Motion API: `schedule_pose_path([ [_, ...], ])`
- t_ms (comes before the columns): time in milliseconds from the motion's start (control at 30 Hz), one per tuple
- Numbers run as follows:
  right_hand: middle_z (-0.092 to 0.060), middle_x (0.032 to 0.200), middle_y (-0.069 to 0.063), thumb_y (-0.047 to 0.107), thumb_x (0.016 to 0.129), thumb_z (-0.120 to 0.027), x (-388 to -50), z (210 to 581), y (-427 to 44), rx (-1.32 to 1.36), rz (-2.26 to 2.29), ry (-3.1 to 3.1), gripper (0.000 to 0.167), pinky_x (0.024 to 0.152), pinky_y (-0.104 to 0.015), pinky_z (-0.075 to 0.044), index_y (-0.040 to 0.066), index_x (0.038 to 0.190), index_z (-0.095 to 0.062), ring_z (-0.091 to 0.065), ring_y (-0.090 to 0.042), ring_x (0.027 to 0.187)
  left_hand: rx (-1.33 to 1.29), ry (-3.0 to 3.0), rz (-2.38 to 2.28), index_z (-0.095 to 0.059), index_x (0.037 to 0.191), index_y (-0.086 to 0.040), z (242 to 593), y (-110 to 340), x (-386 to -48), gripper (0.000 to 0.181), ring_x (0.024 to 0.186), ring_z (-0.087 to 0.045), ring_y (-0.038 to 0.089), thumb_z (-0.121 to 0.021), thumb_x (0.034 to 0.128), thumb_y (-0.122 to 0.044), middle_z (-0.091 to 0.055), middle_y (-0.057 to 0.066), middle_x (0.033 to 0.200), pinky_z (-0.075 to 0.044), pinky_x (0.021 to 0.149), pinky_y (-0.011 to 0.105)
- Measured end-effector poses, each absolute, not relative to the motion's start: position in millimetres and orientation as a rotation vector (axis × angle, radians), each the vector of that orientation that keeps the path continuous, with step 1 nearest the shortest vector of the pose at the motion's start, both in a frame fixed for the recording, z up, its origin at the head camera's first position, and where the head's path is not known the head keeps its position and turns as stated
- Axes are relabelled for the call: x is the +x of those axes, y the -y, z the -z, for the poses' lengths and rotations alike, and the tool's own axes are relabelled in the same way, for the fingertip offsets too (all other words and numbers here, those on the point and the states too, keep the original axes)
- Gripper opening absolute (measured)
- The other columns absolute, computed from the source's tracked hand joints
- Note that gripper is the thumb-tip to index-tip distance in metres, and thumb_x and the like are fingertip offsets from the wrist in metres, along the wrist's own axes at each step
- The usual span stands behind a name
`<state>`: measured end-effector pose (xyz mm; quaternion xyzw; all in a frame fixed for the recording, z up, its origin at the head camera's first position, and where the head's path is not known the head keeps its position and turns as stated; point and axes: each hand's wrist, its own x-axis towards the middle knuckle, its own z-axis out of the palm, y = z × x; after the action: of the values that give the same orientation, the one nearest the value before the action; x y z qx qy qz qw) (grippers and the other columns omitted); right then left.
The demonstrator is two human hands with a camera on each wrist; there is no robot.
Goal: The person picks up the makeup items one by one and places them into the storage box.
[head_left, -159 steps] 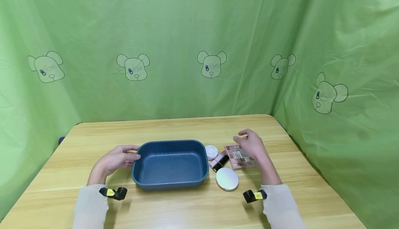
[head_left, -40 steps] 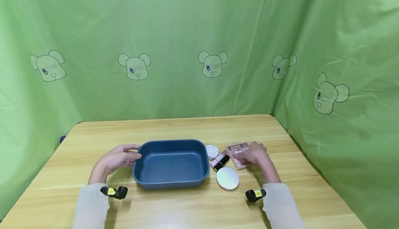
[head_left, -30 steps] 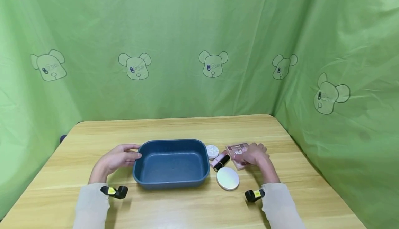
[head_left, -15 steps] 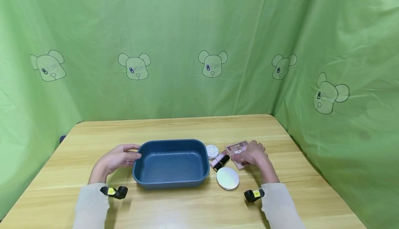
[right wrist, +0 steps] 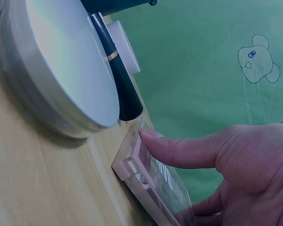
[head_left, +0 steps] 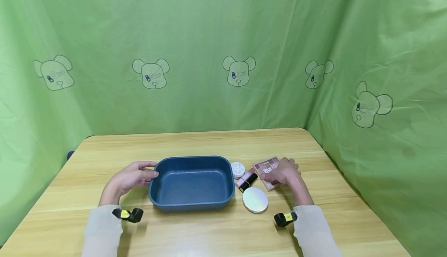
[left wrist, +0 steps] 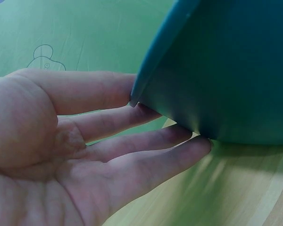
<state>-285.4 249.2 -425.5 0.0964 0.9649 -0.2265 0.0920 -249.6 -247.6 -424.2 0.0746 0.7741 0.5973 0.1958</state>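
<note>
On the table (head_left: pixel 202 233) — tray (head_left: pixel 192 189) left, palette (head_left: pixel 264 167) right, tubes (head_left: pixel 248 183) between; compact (head_left: pixel 255 200) before tubes.

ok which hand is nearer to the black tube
Right. The right hand holds the palette just right of the black tube; the left hand is farther off, at the left end of the blue tray.

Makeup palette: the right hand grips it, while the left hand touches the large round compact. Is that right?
Not quite: the left hand touches the blue tray, as the head view shows. The right hand does grip the palette.
</note>
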Motion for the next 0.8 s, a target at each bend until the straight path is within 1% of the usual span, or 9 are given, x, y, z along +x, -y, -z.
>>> schedule_pose_path([
  [133,-0.044,0.120,-0.040,0.040,0.078,-0.083,-287.8,424.8,-252.1,0.287,0.670,-2.882,0.094,0.107,-0.073,-0.036,-0.023,0.131,-0.040,-0.044,-0.056,0.116,0.211,-2.165,-1.675,-0.038,0.147,0.013,423.3,247.3,-248.7,0.062,0.111,-0.068,0.028,-0.064,0.0976,-0.013,-0.060,0.030,0.133,-0.059,0.099,0.041],
  [233,-0.049,0.119,-0.039,0.032,0.080,-0.081,-288.6,423.6,-255.4,0.283,0.722,-2.897,0.084,0.106,-0.072,-0.037,-0.021,0.132,-0.041,-0.049,-0.055,0.114,0.221,-2.157,-1.680,-0.038,0.147,0.014,423.7,247.7,-248.8,0.061,0.110,-0.069,0.028,-0.063,0.0978,-0.013,-0.061,0.030,0.131,-0.059,0.099,0.041],
  [333,-0.057,0.115,-0.035,0.023,0.082,-0.077,-288.2,422.4,-259.0,0.282,0.817,-2.898,0.072,0.100,-0.066,-0.045,-0.019,0.131,-0.043,-0.056,-0.048,0.105,0.237,-2.146,-1.683,-0.037,0.147,0.015,424.4,248.3,-249.2,0.062,0.110,-0.069,0.027,-0.063,0.0980,-0.013,-0.062,0.029,0.130,-0.059,0.099,0.040],
  [433,-0.060,0.111,-0.031,0.015,0.083,-0.074,-287.7,422.0,-262.2,0.289,0.905,-2.886,0.065,0.089,-0.053,-0.054,-0.017,0.131,-0.045,-0.059,-0.039,0.096,0.236,-2.138,-1.688,-0.037,0.147,0.015,424.8,248.3,-249.8,0.062,0.109,-0.069,0.026,-0.063,0.0981,-0.013,-0.063,0.028,0.129,-0.059,0.098,0.039],
  [467,-0.060,0.110,-0.030,0.014,0.083,-0.073,-287.5,421.6,-262.7,0.297,0.923,-2.882,0.063,0.085,-0.050,-0.055,-0.016,0.131,-0.045,-0.059,-0.038,0.095,0.242,-2.136,-1.687,-0.036,0.147,0.015,424.8,248.3,-250.0,0.062,0.109,-0.069,0.026,-0.063,0.0983,-0.013,-0.063,0.027,0.129,-0.059,0.098,0.039],
  [567,-0.060,0.111,-0.030,0.012,0.083,-0.071,-286.9,419.7,-263.2,0.313,0.956,-2.879,0.063,0.080,-0.045,-0.055,-0.016,0.133,-0.045,-0.059,-0.037,0.093,0.236,-2.135,-1.691,-0.037,0.147,0.014,424.9,247.9,-250.4,0.062,0.109,-0.069,0.027,-0.063,0.0982,-0.012,-0.063,0.027,0.129,-0.060,0.097,0.039],
  [700,-0.061,0.112,-0.032,0.010,0.084,-0.067,-285.7,416.4,-263.9,0.329,1.000,-2.889,0.060,0.078,-0.043,-0.056,-0.017,0.134,-0.047,-0.059,-0.038,0.094,0.230,-2.136,-1.695,-0.038,0.147,0.014,424.1,247.5,-250.0,0.061,0.109,-0.069,0.027,-0.063,0.0981,-0.012,-0.064,0.027,0.129,-0.060,0.097,0.040],
  [800,-0.063,0.113,-0.032,0.011,0.087,-0.065,-284.5,414.3,-264.7,0.336,1.032,-2.900,0.055,0.078,-0.043,-0.057,-0.016,0.132,-0.051,-0.060,-0.038,0.095,0.238,-2.134,-1.696,-0.037,0.147,0.014,423.6,247.5,-249.5,0.061,0.109,-0.069,0.027,-0.063,0.0982,-0.012,-0.065,0.025,0.128,-0.060,0.097,0.040],
])
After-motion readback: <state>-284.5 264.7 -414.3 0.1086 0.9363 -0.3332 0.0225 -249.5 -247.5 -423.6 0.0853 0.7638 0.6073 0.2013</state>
